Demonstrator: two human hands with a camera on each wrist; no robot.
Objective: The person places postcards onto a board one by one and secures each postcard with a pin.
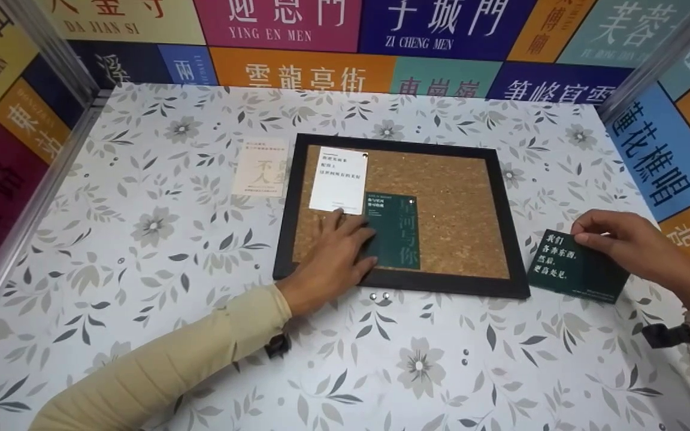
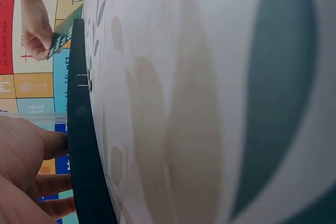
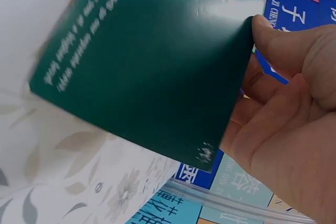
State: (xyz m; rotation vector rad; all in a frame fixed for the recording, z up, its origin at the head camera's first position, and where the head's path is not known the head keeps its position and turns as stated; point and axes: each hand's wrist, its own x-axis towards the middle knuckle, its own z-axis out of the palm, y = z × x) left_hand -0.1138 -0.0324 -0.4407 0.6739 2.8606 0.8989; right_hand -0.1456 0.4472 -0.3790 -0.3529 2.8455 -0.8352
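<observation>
Card (image 1: 578, 272), dark green and printed with white characters, is clamped between the thumb and fingers of the right hand (image 1: 638, 242): the thumb presses its front face near one corner, and fingers sit behind it. It hangs tilted from that grip, just beside the right edge of a black frame (image 1: 505, 221) around a cork board (image 1: 459, 239). The right wrist view shows smaller white English lettering along its far edge.

The left hand (image 1: 327, 257) lies over the lower left of the board, fingers apart, bent a little and gripping nothing; one fingertip is at the lower edge of a white card (image 1: 338, 185), another at the left edge of a tall green card (image 1: 396, 239). Both these cards lie on the cork, each with a pin at its upper right corner.

Just below the frame, two silver pins (image 1: 380, 296) stand points up on the flower-patterned bench (image 1: 345, 383). A beige card (image 1: 261, 170) lies beside the frame's left edge. Beige sleeves (image 1: 189, 359) cover both forearms, and panels with large characters (image 1: 435, 24) line the walls.
</observation>
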